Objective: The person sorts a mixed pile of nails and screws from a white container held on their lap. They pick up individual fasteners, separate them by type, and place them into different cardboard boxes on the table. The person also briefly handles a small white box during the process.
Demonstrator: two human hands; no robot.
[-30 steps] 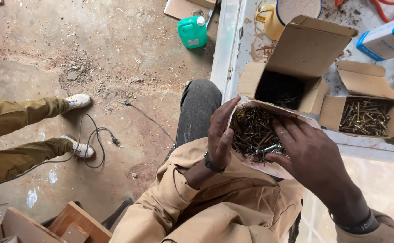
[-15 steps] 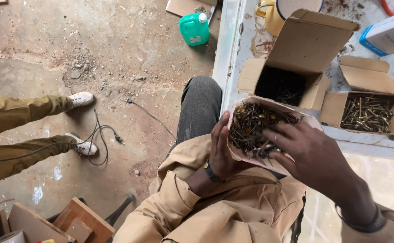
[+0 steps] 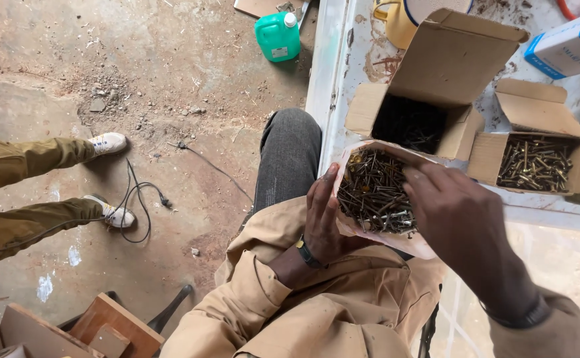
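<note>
left hand cupping paper bag of screws, right hand fingers dipped inside it

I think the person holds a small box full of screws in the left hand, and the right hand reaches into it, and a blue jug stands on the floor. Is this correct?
Not quite: the jug on the floor is green, not blue, as the head view shows. The rest holds: the left hand holds the small box of screws and the right hand reaches into it.

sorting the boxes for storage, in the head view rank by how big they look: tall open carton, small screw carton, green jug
1. tall open carton
2. small screw carton
3. green jug
The jug stands on the floor, farther from the camera, so its place is unsure.
</note>
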